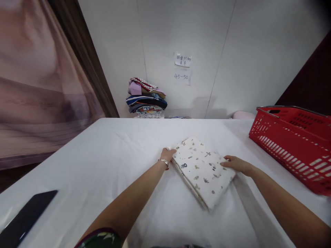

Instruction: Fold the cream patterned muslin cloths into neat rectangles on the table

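Note:
A folded white cloth [200, 168] printed with small grey and green motifs is held at a slant over the middle of the white-covered table. My left hand [167, 155], with a silver bracelet at the wrist, grips its left corner, thumb on top and fingers hidden beneath. At the right edge, my right hand [235, 164] pinches the cloth the same way, thumb over the upper face. Several stacked layers show along the cloth's near left side. Whether its underside touches the table, I cannot tell.
A red plastic basket [289, 144] stands on the table [108, 162] at the right. At the lower left lies a flat black object [28, 217]. Behind the table, folded fabrics [147, 98] are piled against the wall. A pink curtain [43, 79] hangs at the left.

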Motion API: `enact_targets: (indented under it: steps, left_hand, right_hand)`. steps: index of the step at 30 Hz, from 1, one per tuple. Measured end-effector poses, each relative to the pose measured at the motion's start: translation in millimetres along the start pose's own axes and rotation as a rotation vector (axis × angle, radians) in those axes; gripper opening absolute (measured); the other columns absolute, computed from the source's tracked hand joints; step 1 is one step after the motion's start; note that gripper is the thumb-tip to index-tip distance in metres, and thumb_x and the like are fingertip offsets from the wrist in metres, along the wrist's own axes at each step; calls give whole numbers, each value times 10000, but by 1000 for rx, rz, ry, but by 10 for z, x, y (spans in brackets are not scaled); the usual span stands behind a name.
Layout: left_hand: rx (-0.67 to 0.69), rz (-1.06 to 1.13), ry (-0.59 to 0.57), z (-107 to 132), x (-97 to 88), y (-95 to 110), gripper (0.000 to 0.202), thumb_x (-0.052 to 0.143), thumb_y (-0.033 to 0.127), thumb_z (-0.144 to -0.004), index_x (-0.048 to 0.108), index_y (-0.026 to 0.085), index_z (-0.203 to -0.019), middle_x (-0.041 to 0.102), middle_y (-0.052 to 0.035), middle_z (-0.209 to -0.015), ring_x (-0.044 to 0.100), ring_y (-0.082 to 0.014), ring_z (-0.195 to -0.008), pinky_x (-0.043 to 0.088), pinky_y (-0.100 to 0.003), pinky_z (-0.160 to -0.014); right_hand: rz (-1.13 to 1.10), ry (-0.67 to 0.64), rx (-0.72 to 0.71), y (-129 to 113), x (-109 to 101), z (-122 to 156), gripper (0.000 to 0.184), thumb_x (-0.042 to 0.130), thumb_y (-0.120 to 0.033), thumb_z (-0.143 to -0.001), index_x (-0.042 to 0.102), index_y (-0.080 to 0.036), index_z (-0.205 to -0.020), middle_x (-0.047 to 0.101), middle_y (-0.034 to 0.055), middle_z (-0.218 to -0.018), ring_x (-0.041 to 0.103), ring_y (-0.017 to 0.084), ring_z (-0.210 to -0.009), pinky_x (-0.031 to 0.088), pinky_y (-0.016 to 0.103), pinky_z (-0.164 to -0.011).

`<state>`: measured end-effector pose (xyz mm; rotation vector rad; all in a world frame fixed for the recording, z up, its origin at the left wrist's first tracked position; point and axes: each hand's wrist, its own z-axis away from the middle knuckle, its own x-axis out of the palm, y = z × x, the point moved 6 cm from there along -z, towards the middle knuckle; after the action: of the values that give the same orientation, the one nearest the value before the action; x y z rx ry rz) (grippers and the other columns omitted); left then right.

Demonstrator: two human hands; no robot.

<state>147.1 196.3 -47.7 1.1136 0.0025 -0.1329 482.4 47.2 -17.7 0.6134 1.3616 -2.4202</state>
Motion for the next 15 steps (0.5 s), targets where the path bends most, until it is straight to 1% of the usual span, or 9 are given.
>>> enact_targets:
  steps: [3, 5, 10, 13, 15]
  left_hand:
    - [-23, 100, -16, 51, 55, -18, 546, 732, 258, -611, 474, 157, -1082, 656, -93, -943, 635, -204, -825, 508, -283, -637]
    - [-47, 164, -48, 93, 96, -6, 490, 719, 233, -619, 497, 165, -1050, 663, -73, -909, 640, -192, -799, 516, -291, -648]
    - [-137, 256, -176, 214, 178, 54, 230, 681, 191, -627, 581, 168, -832, 670, -41, -767, 646, -180, -730, 535, -291, -657]
    - [-182, 260, -230, 273, 191, 73, 202, 671, 169, -613, 585, 157, -795, 668, -49, -729, 647, -186, -710, 542, -302, -657]
    - [-188, 252, -252, 286, 188, 104, 202, 658, 155, -610, 583, 152, -798, 666, -50, -714, 646, -186, -694, 543, -307, -652]
  right_hand:
    - [65, 17, 1, -39, 2, 20, 449, 682, -457, -648, 600, -170, -983, 654, 99, -1039, 611, 252, -934, 483, 309, -776]
    - [63, -5, 17, -53, 18, 40, 428, 668, -472, -654, 609, -169, -951, 657, 102, -1030, 615, 253, -921, 490, 308, -754]
    - [-34, -75, 52, -72, 68, 86, 457, 639, -509, -668, 607, -183, -986, 642, 117, -1074, 623, 244, -920, 513, 300, -721]
    - [-112, -115, 61, -81, 102, 103, 439, 623, -499, -687, 605, -186, -993, 648, 113, -1062, 626, 243, -923, 517, 310, -740]
    - [-198, -114, 70, -93, 107, 127, 415, 642, -463, -683, 595, -200, -1000, 645, 106, -1072, 626, 239, -931, 515, 306, -761]
